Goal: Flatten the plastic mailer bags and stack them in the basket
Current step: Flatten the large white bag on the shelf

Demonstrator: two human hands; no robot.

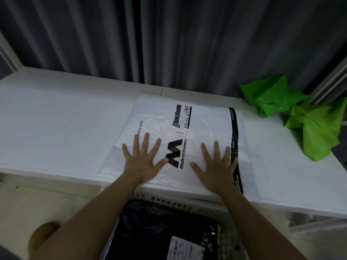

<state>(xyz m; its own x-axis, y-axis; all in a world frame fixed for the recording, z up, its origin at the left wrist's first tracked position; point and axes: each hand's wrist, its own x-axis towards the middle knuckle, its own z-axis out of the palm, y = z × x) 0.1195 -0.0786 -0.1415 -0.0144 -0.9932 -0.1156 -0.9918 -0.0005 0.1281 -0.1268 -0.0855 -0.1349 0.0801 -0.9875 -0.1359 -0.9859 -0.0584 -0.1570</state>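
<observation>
Down by your body sits the basket [227, 239], pale with little holes in its wall. Inside it lies a black mailer bag [150, 228] with a white label [185, 249] stuck on top.

Your two bare arms reach over the basket to the white table [56, 119]. On the table lies a big white mailer bag [187, 132]. It has black words on it and a black strip down its right side. It lies flat, and its near edge reaches the near edge of the table, just above the basket.

Your left hand [142, 160] lies flat on the left part of the white bag, with fingers straight and spread wide. It grips nothing. Your right hand [217, 166] lies flat on the right part, also spread wide and gripping nothing. Its outer fingers touch the black strip. The big black logo on the bag shows between your two hands.

Far to the right on the table sit two crumpled green bags [293, 113], touching each other, well apart from the white bag. Behind the table hangs a dark grey curtain [169, 38].
</observation>
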